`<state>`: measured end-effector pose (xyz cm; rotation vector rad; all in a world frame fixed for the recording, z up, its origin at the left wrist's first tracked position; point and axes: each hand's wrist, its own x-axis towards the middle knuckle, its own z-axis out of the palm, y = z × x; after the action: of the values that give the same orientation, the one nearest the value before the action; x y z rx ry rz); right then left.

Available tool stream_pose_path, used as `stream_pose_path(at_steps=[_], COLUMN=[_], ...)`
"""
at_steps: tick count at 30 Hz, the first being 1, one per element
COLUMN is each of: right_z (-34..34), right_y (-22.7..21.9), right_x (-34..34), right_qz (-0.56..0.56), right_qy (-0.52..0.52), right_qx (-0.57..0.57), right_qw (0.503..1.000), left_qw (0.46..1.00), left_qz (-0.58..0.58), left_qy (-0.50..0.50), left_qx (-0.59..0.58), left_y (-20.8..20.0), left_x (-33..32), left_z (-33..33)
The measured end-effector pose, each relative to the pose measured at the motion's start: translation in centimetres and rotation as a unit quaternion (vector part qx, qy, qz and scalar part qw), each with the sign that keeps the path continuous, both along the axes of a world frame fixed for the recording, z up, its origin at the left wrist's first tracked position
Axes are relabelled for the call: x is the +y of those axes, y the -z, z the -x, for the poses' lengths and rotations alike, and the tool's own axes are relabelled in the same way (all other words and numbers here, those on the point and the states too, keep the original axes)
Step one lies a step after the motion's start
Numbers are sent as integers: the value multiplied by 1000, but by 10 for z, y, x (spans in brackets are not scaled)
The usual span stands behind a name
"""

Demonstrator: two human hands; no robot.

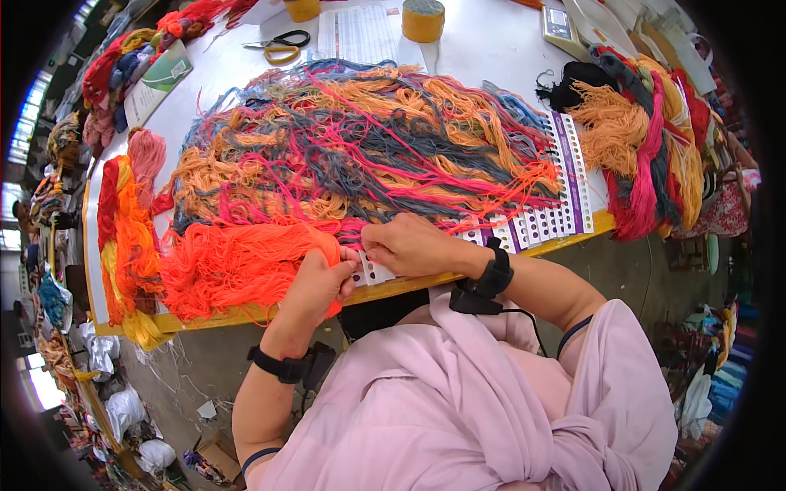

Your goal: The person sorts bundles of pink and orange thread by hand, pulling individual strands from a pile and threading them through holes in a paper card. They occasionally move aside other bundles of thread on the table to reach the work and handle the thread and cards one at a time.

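A bundle of neon orange thread lies at the table's front edge. My left hand is closed at its right end, and some of the orange strands show on both sides of the palm. Close by, my right hand has its fingers pinched together, the tips almost meeting the left hand's; what is between them is too small to make out. Under and beside the hands runs a row of white cards with punched holes. Multicoloured threads in pink, grey and light orange spread over the cards.
Scissors, a printed sheet and a roll of tape lie at the back. Thread hanks drape over the left edge, more hanks over the right. A small grey device sits at the back right.
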<state>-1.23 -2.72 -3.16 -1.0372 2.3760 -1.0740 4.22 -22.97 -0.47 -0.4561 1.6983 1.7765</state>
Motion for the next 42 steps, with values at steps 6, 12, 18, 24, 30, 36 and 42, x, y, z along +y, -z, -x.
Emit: stream_pose_path(at_steps=[6,12,18,24,30,36,42], right_z=[-2,-2,-3,-8,-15,-14,-16], right_y=[-10,-8,-8,-10,-13,-11,-4], right_x=[-2,-1,2,-1,-9,-4,2], right_qz=[-32,-16,-36,-25,-96,-45,19], right_qy=[2,10,10,30,62,73,90], right_qx=[-13,-66,-58,-38,-7,-34,-40], right_qw=[999,998,998,999,993,996,995], left_qw=[999,969,915,925,976,998,993], left_qz=[-6,205,323,304,178,7,-55], left_qy=[-26,42,47,47,-16,-62,-97], left_qx=[23,130,237,224,123,-24,-35], left_y=[2,26,21,23,-4,-13,-11], left_x=[12,5,-7,-7,5,-2,7], left_z=[4,2,2,-2,-10,-9,-2])
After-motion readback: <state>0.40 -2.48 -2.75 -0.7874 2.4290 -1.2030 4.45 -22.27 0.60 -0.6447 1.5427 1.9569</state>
